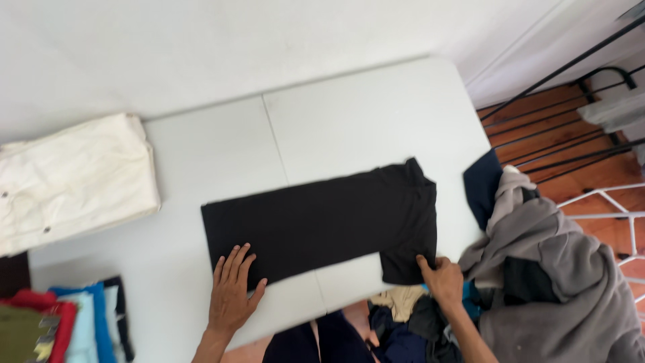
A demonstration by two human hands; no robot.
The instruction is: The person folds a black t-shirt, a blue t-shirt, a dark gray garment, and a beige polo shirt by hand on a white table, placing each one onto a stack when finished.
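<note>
**Q:** What lies at the centre of the view, and of what material?

**A:** One black garment (322,218), a soft, matt knit folded into a long, roughly rectangular band. It lies flat across the near half of the white table (363,114), with a short sleeve hanging toward the near edge at the right end.

**Q:** How are the two hands placed?

**A:** The left hand (232,292) lies flat on the garment's near left corner, palm down, fingers straight and slightly apart. The right hand (442,277) is at the sleeve's near right corner, fingers curled and pinching the cloth edge.

**Q:** What else can be counted?

**A:** One cream canvas bag (70,181), coarse in weave and boxy, with small dark studs, rests at the far left of the table. One stack of folded clothes (64,326) in red, olive, light blue and dark blue sits at the near left. One loose heap of clothes (544,282), chiefly grey fleece with navy, tan and teal pieces, is piled at the near right, beside the right hand.

**Q:** Describe the surface and the room.

**A:** The table is smooth, white and plastic-looking, with rounded corners and a centre seam running far to near. It stands against a plain white wall (235,40). To the right lie reddish wooden floorboards (537,128), crossed by thin black metal rails (571,67) and a white wire frame (611,208).
</note>
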